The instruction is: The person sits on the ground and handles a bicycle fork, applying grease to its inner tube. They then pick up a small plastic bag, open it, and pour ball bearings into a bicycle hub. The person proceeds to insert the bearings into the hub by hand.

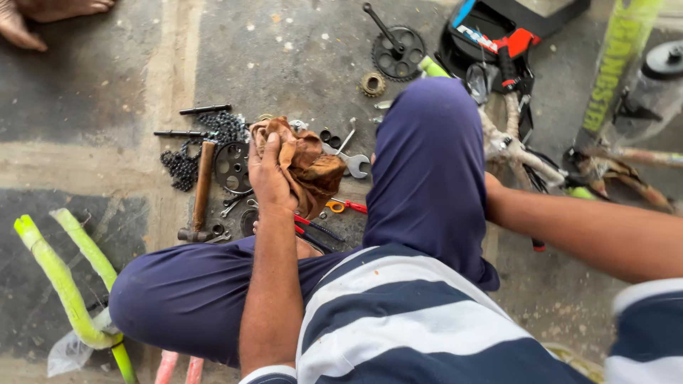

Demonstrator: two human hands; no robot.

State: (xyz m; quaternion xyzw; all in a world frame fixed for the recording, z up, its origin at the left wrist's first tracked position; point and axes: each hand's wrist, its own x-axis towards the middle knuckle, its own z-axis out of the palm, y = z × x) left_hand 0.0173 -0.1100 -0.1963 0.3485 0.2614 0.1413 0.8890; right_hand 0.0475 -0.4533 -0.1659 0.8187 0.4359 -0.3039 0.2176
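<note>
- Head view, centre of the frame: the left hand (pixel 269 174) is closed around a crumpled brown rag (pixel 307 165), fingers curled tight into the cloth, which bunches out to the right of the knuckles.
- The rag is held just above the floor (pixel 99 85), over a scatter of tools, left of the raised knee in dark blue trousers (pixel 429 156).
- The right forearm runs from the right edge towards the middle of the frame; the right hand is hidden behind the knee, so I cannot tell how its fingers are set.
- Just left of the rag lie a dark chainring (pixel 233 168), a hammer (pixel 201 190) with a wooden handle, and a heaped black chain (pixel 203 146).
- Just right of the rag a wrench (pixel 350 162) lies on the floor; below it are pliers (pixel 346 207) with red and orange handles.
- Upper middle: a crank with sprocket (pixel 395 48) and a small brass-coloured cog (pixel 372 84).
- Lower left: a bent yellow-green frame tube (pixel 60 281).
- Upper left corner: another person's bare foot (pixel 39 14).
</note>
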